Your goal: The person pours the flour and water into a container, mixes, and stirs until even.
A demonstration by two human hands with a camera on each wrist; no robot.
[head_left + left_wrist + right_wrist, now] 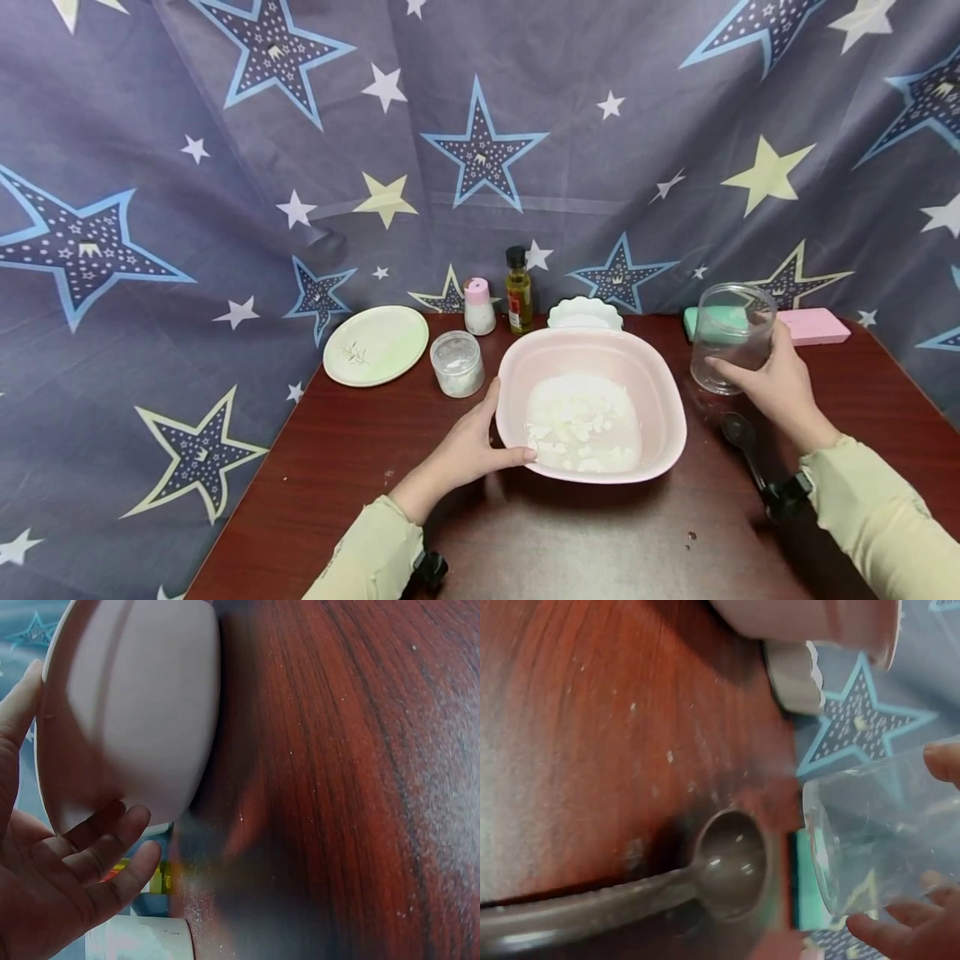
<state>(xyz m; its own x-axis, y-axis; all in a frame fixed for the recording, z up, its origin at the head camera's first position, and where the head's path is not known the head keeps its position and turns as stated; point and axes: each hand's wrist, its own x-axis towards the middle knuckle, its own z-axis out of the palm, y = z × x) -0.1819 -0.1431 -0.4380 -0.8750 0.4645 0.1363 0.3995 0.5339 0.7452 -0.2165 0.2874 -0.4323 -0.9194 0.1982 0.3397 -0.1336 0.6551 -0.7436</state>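
Observation:
A pink basin [663,417] holds water with white chunks in it. At its left near corner my left hand [467,442] grips the rim, thumb on the near edge and fingers against the outer wall; the left wrist view shows those fingers bent at the basin's side [142,712]. Right of the basin, my right hand [780,379] holds a clear, see-through jar [720,333] around its side. The right wrist view shows the jar [877,832] with no visible contents. A dark spoon [741,433] with a round bowl lies on the table below it.
Along the back stand a plate [375,346], a small clear tub of white stuff [457,364], a pink-capped shaker [478,308], an oil bottle [518,292] and a scalloped white dish [585,310]. Green [693,325] and pink blocks [817,327] lie behind the jar.

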